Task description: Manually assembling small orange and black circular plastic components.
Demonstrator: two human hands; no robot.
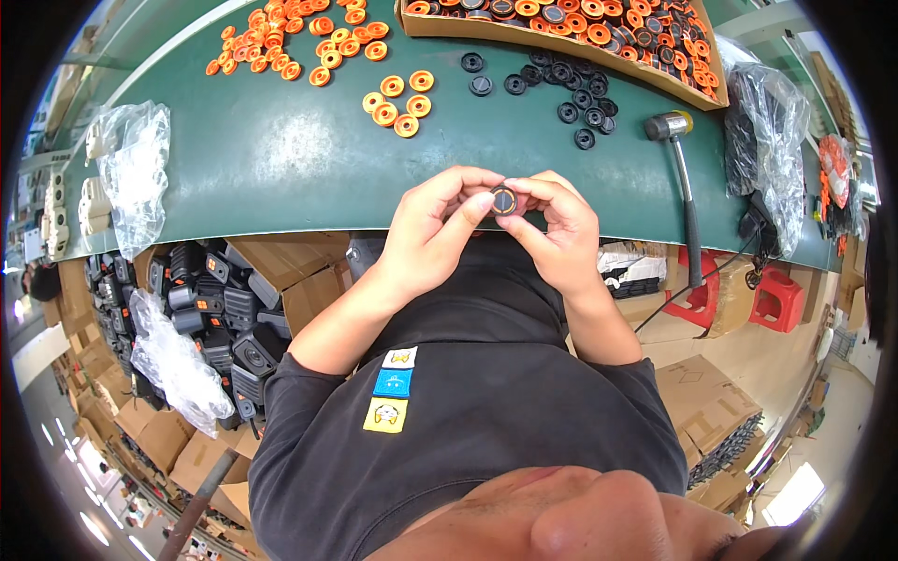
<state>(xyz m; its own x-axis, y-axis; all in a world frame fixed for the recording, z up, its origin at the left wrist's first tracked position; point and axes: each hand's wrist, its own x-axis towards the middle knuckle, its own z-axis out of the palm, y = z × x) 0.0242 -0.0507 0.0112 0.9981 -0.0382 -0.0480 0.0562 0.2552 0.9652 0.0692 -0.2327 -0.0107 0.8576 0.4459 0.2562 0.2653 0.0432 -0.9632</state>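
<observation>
Between my two hands, just above the front edge of the green table, is a small round black knob (504, 201) with a thin orange ring on its face. My left hand (435, 224) pinches it from the left with thumb and fingers. From the other side my right hand (558, 227) grips it, thumb below and index finger above. Beyond my hands lies a small group of orange round parts (406, 125). To their right are scattered black round caps (567, 113). What my curled rear fingers touch is hidden.
An open cardboard box (561, 39) of orange-and-black knobs stands at the far right. A hammer (686, 187) lies at the right, its handle over the front edge. More orange parts (271, 42) are piled far left. Plastic bags (136, 173) lie at the left end; red stools (776, 299) stand below.
</observation>
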